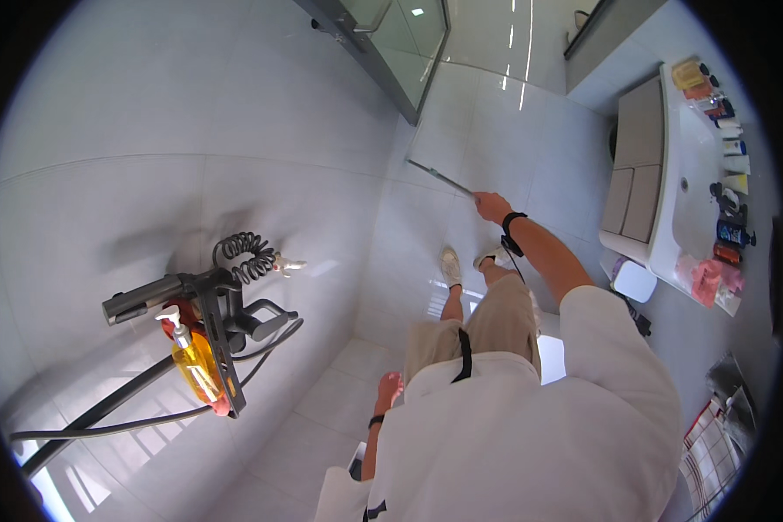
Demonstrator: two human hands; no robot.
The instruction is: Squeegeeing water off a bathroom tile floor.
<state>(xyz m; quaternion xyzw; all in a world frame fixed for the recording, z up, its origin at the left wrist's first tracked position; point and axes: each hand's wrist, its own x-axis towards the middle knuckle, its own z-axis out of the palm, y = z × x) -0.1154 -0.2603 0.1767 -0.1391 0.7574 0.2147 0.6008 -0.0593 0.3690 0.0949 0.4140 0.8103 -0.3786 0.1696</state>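
Note:
My right hand (493,207) is closed round the end of a thin grey stick-like tool (448,181), which reaches left over the floor, close to the foot of the wall and the glass door's edge. What its far end is like is too small to tell. Low at my left side hangs my left hand (391,389), partly cut off by my body. Its fingers look loosely apart, with nothing seen in them, and the tiled floor lies behind it. Both wrists wear dark bands.
On the left wall are a dark shower fitting (226,322) with a coiled hose (245,257) and a yellow pump bottle (196,361). A glass door (409,52) stands ahead. To the right, a white washbasin (692,183) carries several bottles and tubes, with pink cloths (706,280) at its near end.

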